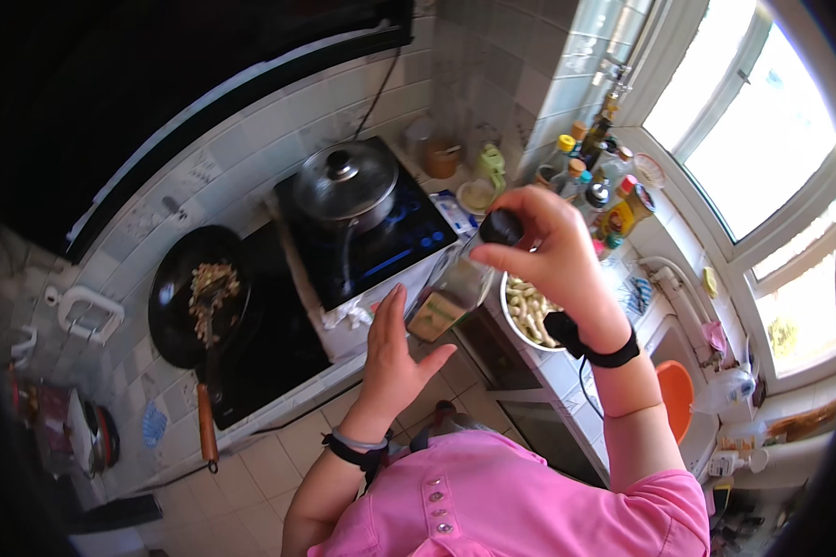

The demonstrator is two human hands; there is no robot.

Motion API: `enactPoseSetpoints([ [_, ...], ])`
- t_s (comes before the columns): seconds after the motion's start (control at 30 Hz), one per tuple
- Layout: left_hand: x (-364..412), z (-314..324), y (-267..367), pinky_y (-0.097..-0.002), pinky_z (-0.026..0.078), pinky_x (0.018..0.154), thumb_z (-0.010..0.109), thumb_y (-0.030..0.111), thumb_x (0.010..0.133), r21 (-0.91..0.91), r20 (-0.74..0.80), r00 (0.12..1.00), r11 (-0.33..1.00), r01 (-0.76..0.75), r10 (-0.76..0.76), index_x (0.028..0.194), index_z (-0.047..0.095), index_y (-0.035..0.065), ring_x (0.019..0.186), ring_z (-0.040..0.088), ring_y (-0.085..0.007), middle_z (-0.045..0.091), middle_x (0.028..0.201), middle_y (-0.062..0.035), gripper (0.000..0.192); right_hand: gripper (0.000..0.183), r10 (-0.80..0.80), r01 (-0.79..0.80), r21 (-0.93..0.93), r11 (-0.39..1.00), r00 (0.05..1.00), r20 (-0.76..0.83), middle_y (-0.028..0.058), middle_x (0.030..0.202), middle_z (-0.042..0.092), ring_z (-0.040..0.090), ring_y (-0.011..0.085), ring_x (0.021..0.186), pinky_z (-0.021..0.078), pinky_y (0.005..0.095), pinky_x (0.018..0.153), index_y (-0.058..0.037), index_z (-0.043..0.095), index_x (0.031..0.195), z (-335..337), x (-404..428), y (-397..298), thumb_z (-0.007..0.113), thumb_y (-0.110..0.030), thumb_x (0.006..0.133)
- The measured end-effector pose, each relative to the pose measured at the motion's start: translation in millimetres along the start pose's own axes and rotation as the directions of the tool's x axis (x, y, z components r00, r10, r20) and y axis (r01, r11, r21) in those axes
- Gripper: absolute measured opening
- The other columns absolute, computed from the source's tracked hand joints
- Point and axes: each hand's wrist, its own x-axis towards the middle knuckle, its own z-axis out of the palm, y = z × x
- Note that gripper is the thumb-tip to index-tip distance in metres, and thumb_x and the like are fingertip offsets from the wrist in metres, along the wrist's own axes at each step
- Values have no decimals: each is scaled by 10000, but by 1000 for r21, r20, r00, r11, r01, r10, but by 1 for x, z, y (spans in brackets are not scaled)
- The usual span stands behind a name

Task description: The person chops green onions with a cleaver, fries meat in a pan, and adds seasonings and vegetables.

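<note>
A clear bottle (460,284) with pale contents and a green-and-cream patch near its base hangs tilted in front of me. My right hand (545,233) grips the dark cap (501,227) at its upper end. Beside the bottle's lower end, my left hand (398,351) has its fingers spread and holds nothing. Whether it touches the bottle is hard to tell. To the left, a dark wok (174,306) on the black hob holds chopped food (214,282) and a spatula. A lidded pot (347,182) stands on the glass induction cooktop (418,268).
Right of the bottle, a white bowl (524,346) of pale pods stands on the tiled counter. Several bottles (599,184) crowd the window corner. An orange basin (674,397) sits by the sink (703,432). The wok's wooden handle (207,421) juts past the counter edge.
</note>
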Motion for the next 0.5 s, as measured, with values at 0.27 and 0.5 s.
enactPoseSetpoints([
  [0.27,-70,-33,-43,-403,531,888,870,253,720,-81,-179,950,966,244,-255,1368,428,25,1077,645,-361,623,1196,-196,817,331,-68,42,96,995,954,293,109,764,591,582,188,617,479,307,591,13,635,961,99,1,-36,781,-251,825],
  [0.5,-117,-79,-52,-356,503,926,855,221,750,-329,-17,916,868,373,-400,1391,422,19,1100,628,-242,618,1207,-147,799,211,-421,487,-21,873,775,472,159,790,643,637,347,725,493,409,622,-45,653,962,150,20,-34,613,-250,936],
])
